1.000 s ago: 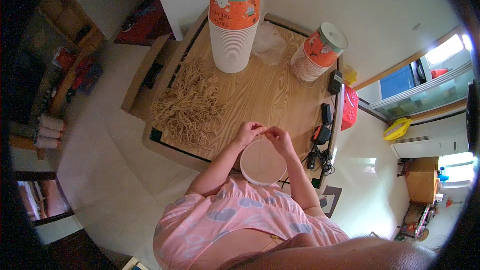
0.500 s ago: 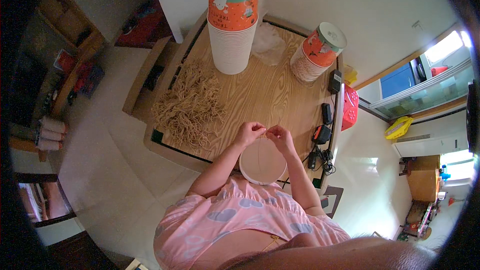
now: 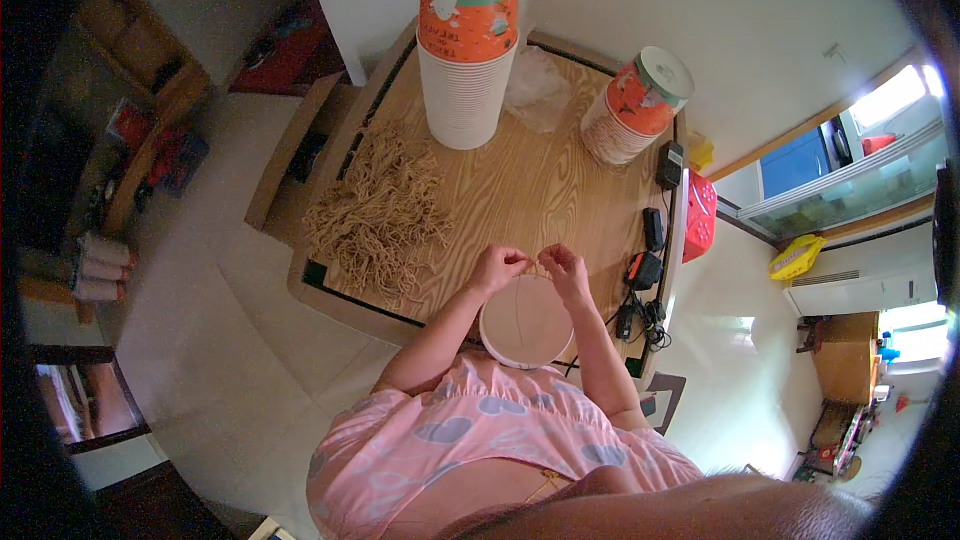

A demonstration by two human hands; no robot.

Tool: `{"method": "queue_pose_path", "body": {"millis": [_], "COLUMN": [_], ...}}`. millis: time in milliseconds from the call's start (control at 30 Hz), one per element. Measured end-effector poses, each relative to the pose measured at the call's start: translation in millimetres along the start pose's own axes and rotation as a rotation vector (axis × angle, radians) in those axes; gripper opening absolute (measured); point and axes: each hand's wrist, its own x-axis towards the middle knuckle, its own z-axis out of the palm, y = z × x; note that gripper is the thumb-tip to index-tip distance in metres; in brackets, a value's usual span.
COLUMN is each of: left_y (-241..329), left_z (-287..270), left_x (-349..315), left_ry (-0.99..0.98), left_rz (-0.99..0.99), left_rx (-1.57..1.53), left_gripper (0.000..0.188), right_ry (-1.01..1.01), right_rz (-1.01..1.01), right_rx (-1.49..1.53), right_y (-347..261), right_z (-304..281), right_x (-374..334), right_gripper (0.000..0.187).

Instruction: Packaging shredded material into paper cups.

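My left hand (image 3: 503,268) and right hand (image 3: 565,272), fingertips closed, pinch string (image 3: 517,308) at the twelve-o'clock edge of the bucket (image 3: 545,328).

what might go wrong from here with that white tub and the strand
The thin tan strand might slip: the left hand and right hand seem to pinch with fingertips only. The round white tub could tip if bumped; its support is hidden. The jumbled black cables near the right forearm could snag it.
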Motion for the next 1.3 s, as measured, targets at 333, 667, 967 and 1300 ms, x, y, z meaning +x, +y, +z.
{"method": "queue_pose_path", "body": {"millis": [333,667,967,1300], "left_y": [2,1,0,17], "left_z": [2,8,1,-4], "left_x": [-1,7,7,6], "left_ry": [-0.046,0.038,0.062,0.060], "left_rz": [-0.071,-0.007,0.014,0.071], "left_rx": [-0.006,-0.135,-0.216,-0.018], "left_gripper": [0.011,0.010,0.013,0.016], "right_ry": [0.050,-0.048,-0.120,-0.071], "right_rz": [0.014,-0.006,0.038,0.052], "right_rx": [0.080,0.165,0.112,-0.141], "right_y": [5,14,4,11], "right_z": [0,0,0,1], "right_x": [-3,3,1,4], "right_gripper": [0.012,0.012,0.020,0.009]}}
